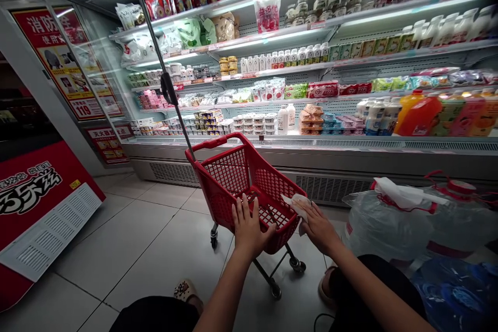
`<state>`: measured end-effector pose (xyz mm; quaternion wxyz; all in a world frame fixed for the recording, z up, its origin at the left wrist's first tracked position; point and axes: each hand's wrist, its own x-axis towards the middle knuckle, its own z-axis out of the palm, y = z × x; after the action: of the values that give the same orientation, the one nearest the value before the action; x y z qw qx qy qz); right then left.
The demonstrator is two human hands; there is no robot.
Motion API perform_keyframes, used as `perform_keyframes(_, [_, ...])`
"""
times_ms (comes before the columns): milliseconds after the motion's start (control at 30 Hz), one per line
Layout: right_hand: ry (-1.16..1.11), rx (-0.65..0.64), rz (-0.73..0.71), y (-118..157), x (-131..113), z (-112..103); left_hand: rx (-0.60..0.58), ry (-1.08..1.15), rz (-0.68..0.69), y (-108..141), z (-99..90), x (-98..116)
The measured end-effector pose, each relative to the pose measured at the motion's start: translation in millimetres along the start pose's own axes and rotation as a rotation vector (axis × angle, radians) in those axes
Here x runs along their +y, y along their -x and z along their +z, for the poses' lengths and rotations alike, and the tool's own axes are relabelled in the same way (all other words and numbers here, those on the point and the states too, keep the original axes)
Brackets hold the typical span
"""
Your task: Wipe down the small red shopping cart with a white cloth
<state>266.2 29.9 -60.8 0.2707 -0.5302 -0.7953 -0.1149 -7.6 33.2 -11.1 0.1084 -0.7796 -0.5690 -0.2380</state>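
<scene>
A small red plastic shopping cart (pixel 268 187) on wheels stands in front of me, with a tall dark pole (pixel 155 46) rising from its handle end. My left hand (pixel 249 228) lies on the near side of the cart, fingers spread and nothing in them. At the cart's right end, my right hand (pixel 315 223) has its fingers on a crumpled white tissue (pixel 299 205), pressed against the rim. The cart's basket holds nothing that I can make out.
Behind the cart runs a long refrigerated shelf (pixel 350 142) of drinks and packets. Large clear water bottles (pixel 389 223) and a blue one (pixel 459 290) stand at my right, another tissue (pixel 404 194) on top. A red freezer (pixel 42 228) is at left.
</scene>
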Motion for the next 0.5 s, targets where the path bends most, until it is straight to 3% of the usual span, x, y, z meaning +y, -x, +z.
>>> perform_keyframes(133, [-0.017,0.057,0.028,11.2,-41.7,4.4,0.003,0.013,-0.004,1.8,-1.7,-0.2])
perform_keyframes(300, [-0.099,-0.001,-0.1,26.2,-100.3,-0.4,-0.009,-0.009,-0.021,2.8,-4.1,-4.9])
perform_keyframes(400, [-0.116,-0.025,-0.192,24.4,-97.1,-6.4,-0.019,-0.028,-0.017,2.9,-5.3,-7.6])
perform_keyframes(500, [-0.089,-0.059,-0.276,16.9,-61.4,-11.2,-0.026,-0.041,-0.009,2.7,-5.7,-8.0])
